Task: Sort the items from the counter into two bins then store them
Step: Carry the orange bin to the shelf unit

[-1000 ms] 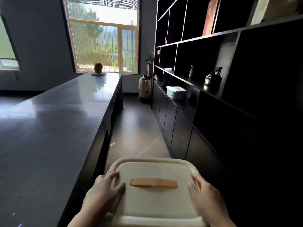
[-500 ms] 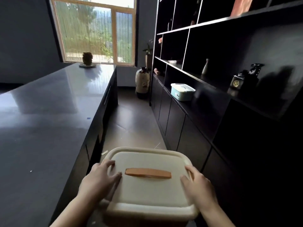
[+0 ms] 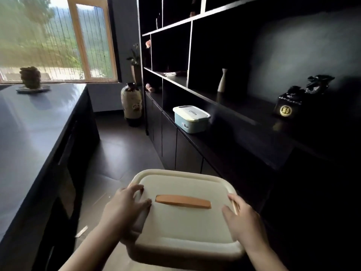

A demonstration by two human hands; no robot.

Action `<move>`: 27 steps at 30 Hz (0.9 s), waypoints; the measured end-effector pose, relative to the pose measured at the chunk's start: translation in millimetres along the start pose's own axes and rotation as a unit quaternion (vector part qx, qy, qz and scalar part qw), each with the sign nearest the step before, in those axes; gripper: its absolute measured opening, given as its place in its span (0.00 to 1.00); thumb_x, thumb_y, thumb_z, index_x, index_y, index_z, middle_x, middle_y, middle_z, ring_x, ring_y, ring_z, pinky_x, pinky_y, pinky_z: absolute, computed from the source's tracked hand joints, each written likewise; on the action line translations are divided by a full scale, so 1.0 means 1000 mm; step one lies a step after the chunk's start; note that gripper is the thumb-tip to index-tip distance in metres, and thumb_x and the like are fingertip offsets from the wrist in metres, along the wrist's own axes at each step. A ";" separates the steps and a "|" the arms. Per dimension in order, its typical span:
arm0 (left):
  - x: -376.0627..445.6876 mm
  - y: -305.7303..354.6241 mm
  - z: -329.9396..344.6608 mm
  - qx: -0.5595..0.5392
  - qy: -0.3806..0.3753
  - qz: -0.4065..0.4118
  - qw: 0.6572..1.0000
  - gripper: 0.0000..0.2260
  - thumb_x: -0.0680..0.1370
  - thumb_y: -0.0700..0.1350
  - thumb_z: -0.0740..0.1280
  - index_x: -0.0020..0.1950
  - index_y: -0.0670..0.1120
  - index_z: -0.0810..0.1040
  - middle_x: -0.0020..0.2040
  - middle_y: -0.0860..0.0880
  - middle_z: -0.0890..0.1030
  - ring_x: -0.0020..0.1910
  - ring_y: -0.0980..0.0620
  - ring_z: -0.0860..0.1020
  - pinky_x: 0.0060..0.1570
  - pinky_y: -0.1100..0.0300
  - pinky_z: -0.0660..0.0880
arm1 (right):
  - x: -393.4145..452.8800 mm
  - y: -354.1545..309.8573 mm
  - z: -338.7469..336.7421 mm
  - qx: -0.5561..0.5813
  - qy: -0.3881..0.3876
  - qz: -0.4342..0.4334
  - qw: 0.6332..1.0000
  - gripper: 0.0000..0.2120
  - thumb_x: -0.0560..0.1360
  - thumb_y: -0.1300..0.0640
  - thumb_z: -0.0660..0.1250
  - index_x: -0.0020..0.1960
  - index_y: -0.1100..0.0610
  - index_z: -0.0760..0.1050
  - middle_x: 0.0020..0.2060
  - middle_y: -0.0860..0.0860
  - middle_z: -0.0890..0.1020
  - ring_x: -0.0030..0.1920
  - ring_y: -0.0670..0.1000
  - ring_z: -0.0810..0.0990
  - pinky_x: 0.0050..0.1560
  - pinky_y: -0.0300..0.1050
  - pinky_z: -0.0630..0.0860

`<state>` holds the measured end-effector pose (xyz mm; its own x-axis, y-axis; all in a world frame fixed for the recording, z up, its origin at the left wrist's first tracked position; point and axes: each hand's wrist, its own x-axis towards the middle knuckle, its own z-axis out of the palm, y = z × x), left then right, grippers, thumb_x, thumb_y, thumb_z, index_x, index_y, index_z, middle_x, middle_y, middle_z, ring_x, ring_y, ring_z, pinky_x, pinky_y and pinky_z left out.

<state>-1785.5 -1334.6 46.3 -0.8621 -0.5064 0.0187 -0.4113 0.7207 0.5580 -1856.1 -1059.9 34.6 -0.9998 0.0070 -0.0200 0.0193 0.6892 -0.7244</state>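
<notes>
I carry a cream bin [image 3: 183,225] with a closed lid and a tan handle [image 3: 182,201] in front of me, above the floor of the aisle. My left hand [image 3: 125,206] grips its left edge with fingers spread over the lid. My right hand [image 3: 242,222] grips the right edge the same way. A second bin, light blue with a white lid [image 3: 190,119], stands on the low shelf of the dark wall unit, ahead and to the right. The cream bin's contents are hidden.
The long dark counter [image 3: 29,133] runs along my left, with a brown pot [image 3: 30,78] at its far end. A tall floor vase [image 3: 132,103] stands at the aisle's end. The shelf above holds a small white vase [image 3: 222,81] and a black ornament [image 3: 287,106].
I have walked forward down the aisle with the cream bin, and my view has turned right toward the shelves. The light blue bin is now nearer. Both hands keep their hold.
</notes>
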 end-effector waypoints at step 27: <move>0.558 0.196 0.207 0.020 -0.295 0.261 0.919 0.37 0.59 0.62 0.76 0.66 0.57 0.70 0.57 0.51 0.70 0.54 0.48 0.77 0.55 0.53 0.75 | 0.409 -0.019 0.106 0.070 0.255 0.295 0.918 0.31 0.68 0.41 0.74 0.68 0.45 0.70 0.61 0.53 0.79 0.57 0.58 0.79 0.55 0.50 0.76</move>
<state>-2407.9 -1378.2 -5.6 -0.9509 0.2486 -0.1844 0.1026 0.8152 0.5700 -2264.2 -1146.5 -32.9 -0.6883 0.7123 -0.1375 0.5238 0.3569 -0.7735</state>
